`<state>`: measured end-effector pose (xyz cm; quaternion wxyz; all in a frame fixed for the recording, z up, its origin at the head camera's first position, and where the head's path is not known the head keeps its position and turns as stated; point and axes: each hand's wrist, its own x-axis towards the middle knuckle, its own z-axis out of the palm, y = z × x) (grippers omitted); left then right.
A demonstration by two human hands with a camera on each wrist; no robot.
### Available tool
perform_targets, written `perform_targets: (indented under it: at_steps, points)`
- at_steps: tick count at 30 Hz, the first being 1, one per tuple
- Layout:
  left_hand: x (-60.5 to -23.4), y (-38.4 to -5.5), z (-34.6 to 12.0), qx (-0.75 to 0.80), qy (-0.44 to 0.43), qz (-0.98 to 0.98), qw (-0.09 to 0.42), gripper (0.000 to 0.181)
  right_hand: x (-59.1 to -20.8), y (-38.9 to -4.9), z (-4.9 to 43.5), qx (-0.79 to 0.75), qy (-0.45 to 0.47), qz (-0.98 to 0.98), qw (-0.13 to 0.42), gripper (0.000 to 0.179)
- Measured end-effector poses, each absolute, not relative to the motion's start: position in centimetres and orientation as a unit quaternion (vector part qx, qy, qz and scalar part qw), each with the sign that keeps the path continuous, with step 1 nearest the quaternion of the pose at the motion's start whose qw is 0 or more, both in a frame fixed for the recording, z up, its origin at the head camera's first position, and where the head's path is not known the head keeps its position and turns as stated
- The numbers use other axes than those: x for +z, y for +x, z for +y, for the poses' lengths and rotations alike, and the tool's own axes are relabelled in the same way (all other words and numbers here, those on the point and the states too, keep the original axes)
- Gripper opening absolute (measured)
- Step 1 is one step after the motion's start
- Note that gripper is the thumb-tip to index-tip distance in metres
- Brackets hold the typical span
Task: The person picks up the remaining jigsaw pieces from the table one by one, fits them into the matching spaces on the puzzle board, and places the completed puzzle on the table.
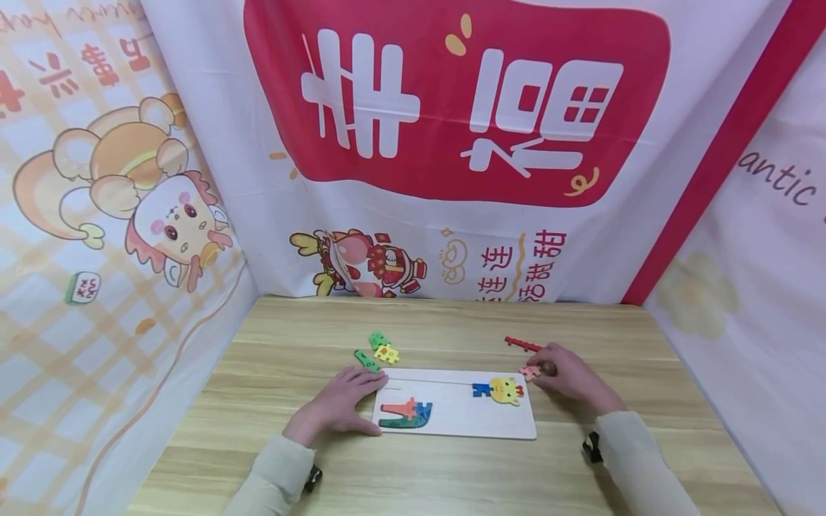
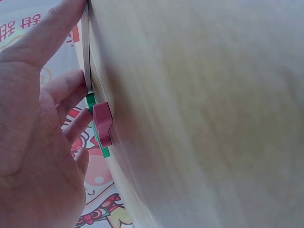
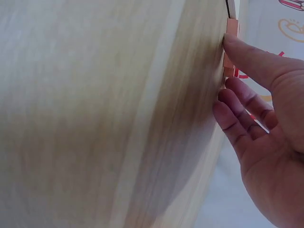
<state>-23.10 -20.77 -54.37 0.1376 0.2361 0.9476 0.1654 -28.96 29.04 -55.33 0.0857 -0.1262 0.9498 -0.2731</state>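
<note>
A pale puzzle board (image 1: 464,419) lies on the table. My left hand (image 1: 338,403) steadies its left end, the thumb at the near corner and the fingers at the far one. With thumb and fingers, my right hand (image 1: 568,373) pinches a salmon-pink puzzle piece (image 1: 530,373) at the board's far right corner. In the right wrist view the thumb presses on this piece (image 3: 231,52). On the board's right part lie a yellow giraffe-head piece (image 1: 505,390) and a blue piece (image 1: 480,390), side by side. Joined green (image 1: 401,423), orange (image 1: 406,408) and blue pieces fill its lower left.
Beyond the left hand lie two green pieces (image 1: 366,360) (image 1: 378,340) and a yellow piece (image 1: 387,353). A red strip-like piece (image 1: 521,344) lies behind the right hand. Printed cloth (image 1: 452,215) hangs along the table's back edge and both sides.
</note>
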Motion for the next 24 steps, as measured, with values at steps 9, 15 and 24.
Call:
perform_targets:
  at_steps: [9, 15, 24]
  points:
    - [-54.8, -23.2, -20.8, 0.166, 0.238, 0.947, 0.136, 0.104, -55.3, -28.9, 29.0, -0.267, -0.102, 0.955, 0.085, 0.019]
    - [-54.9, -23.2, -20.9, 0.166, 0.237, 0.947, 0.138, 0.103, -54.2, -28.3, 28.5, -0.285, -0.086, 0.95, 0.096, 0.018]
    - [-54.6, -23.2, -20.8, 0.166, 0.237, 0.947, 0.136, 0.104, -51.9, -26.7, 25.8, -0.31, -0.128, 0.941, 0.048, 0.024]
